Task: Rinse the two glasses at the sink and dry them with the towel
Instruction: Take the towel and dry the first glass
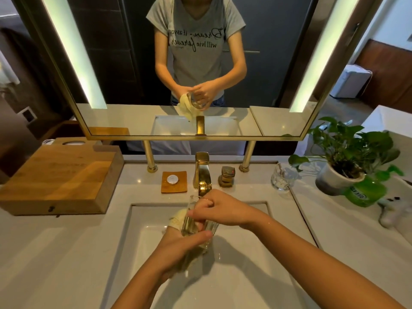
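Sink below glass in right grip

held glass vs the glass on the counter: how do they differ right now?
1. The held glass is gripped over the sink by the right hand; the counter glass stands free, right of the tap.
2. The held glass is tilted; the counter glass is upright.
3. The towel, in the left hand, touches the held glass, not the counter glass.
Both are clear glass.
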`<state>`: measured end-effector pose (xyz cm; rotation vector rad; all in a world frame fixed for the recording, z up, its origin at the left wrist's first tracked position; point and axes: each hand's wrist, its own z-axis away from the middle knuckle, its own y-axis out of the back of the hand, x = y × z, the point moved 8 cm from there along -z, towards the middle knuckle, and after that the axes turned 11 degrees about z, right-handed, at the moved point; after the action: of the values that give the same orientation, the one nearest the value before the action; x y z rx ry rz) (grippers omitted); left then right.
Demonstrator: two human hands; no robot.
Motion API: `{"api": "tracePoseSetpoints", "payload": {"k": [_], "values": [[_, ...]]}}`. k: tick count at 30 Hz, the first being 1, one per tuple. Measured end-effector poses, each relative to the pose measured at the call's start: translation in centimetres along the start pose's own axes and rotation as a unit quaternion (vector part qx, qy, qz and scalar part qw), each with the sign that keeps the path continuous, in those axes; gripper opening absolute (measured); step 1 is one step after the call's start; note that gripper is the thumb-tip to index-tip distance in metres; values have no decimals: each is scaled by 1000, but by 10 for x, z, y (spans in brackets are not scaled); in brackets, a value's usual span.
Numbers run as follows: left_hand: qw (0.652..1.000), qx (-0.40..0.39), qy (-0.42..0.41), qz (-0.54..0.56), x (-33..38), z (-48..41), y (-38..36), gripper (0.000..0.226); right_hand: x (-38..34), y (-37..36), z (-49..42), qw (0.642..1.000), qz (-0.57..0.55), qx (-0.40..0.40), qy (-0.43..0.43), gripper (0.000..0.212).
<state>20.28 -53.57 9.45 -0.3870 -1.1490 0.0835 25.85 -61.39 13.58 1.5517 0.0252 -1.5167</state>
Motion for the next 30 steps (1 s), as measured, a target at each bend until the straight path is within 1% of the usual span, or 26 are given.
{"api": "tracePoseSetpoints", "payload": {"k": [3, 5, 6, 8, 10, 11, 13, 15, 16, 17, 18, 19, 20, 22, 23, 24, 25, 26, 27, 28, 29, 30], "values": [[999, 7, -9, 42, 3, -2, 8, 43, -4, 1, 2, 997, -40, 63, 33, 34], [997, 2, -15, 77, 3, -5, 13, 50, -5, 2, 4, 989, -46, 129, 51, 32], [995, 0, -17, 102, 4, -6, 13, 50, -6, 4, 6, 983, -34, 172, 62, 32], [987, 1, -12, 162, 1, -7, 10, 40, -12, 4, 10, 961, 38, 256, 95, 33], [977, 0, -4, 215, -2, -7, 6, 36, -17, -2, 11, 941, 99, 299, 125, 30], [967, -13, 0, 254, -3, -8, 5, 43, -18, -5, 11, 938, 113, 301, 131, 27], [934, -34, 12, 355, -6, -11, 10, 62, -17, -8, 11, 937, 130, 292, 139, 27], [900, -53, 21, 433, -5, -12, 16, 69, -15, -9, 15, 935, 153, 280, 152, 31], [892, -62, 23, 448, -5, -11, 16, 72, -13, -10, 16, 937, 170, 263, 152, 33], [891, -64, 23, 449, -7, -12, 17, 74, -12, -13, 17, 940, 196, 238, 145, 37], [898, -56, 19, 437, -10, -14, 18, 75, -9, -17, 16, 943, 224, 209, 130, 39], [910, -33, 9, 413, -14, -18, 21, 76, -6, -21, 15, 946, 245, 185, 110, 40], [921, -4, -1, 390, -17, -20, 24, 79, -3, -24, 15, 947, 251, 176, 92, 38], [936, 57, -6, 347, -22, -20, 32, 84, -2, -17, 16, 952, 219, 201, 67, 35], [942, 88, -8, 323, -26, -18, 39, 77, -3, -9, 18, 954, 194, 219, 60, 41], [949, 114, -13, 294, -26, -15, 44, 65, -6, -2, 20, 954, 186, 229, 62, 52], [957, 126, -19, 259, -25, -13, 47, 55, -12, 1, 20, 950, 209, 220, 77, 64], [967, 128, -19, 219, -23, -11, 47, 46, -19, 0, 18, 940, 266, 190, 95, 75], [974, 125, -20, 187, -21, -10, 44, 36, -24, -7, 12, 923, 341, 144, 105, 84], [980, 122, -17, 156, -20, -9, 40, 28, -26, -16, 6, 899, 415, 95, 104, 88], [984, 121, -10, 134, -19, -8, 34, 23, -26, -26, -1, 877, 469, 50, 93, 87], [986, 117, 5, 119, -20, -8, 29, 21, -24, -33, -8, 863, 498, 23, 82, 83]]}}
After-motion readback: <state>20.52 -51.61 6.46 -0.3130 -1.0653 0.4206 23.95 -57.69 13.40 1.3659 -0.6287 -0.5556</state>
